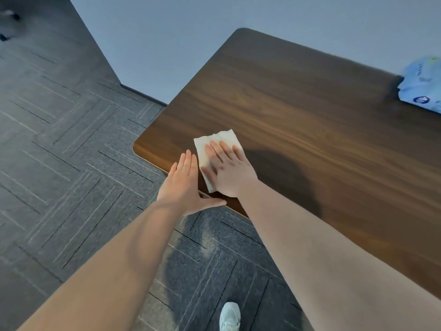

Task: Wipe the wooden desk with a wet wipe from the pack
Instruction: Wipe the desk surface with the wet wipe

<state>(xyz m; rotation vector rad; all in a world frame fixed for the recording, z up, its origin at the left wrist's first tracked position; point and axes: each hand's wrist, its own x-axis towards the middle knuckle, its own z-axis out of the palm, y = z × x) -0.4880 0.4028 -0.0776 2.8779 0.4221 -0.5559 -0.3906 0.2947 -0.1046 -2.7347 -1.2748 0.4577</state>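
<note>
A white wet wipe [216,140] lies flat on the dark wooden desk [298,96], near its front left corner. My right hand [229,169] presses flat on the wipe, fingers spread, covering its lower half. My left hand [185,185] rests beside it at the desk's near edge, fingers straight and together, thumb stretched along the edge, holding nothing. The blue pack of wipes [422,84] sits at the desk's far right, cut off by the frame.
Grey patterned carpet [71,151] covers the floor to the left of and below the desk. A pale wall [167,32] stands behind the desk. My light shoe [229,316] shows at the bottom, close to the desk's near edge.
</note>
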